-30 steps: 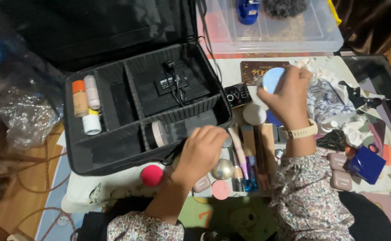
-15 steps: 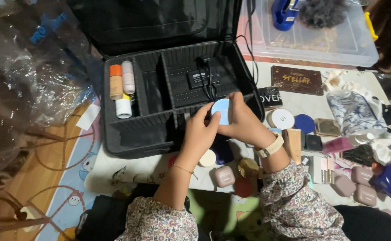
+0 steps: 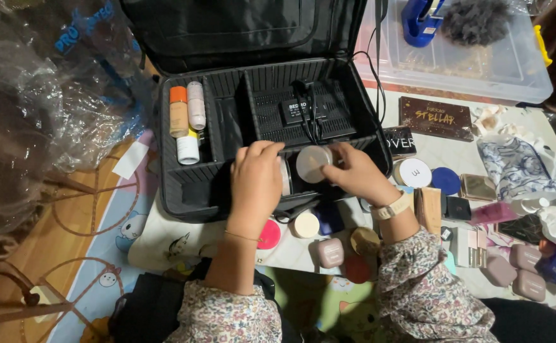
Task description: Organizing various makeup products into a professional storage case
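An open black makeup case [image 3: 183, 197] with dividers lies before me. My right hand [image 3: 354, 173] holds a round white jar [image 3: 313, 164] on its side inside the case's front compartment. My left hand [image 3: 256, 178] rests over the same compartment, fingers curled on another round container [image 3: 285, 176] that is mostly hidden. Several bottles [image 3: 186, 121] stand in the case's left section, and a small black device with a cable [image 3: 302, 111] sits in the middle section.
Compacts, jars and lipsticks [image 3: 329, 251] are scattered in front of and right of the case. A brown palette [image 3: 435, 117] and a clear plastic bin [image 3: 481, 60] lie behind. Crumpled plastic wrap [image 3: 56, 95] is on the left, a patterned pouch [image 3: 513, 168] on the right.
My right hand has brought the round jar from the right side over to the case and lowered it into the front compartment. My left hand has moved up from the clutter to the case.
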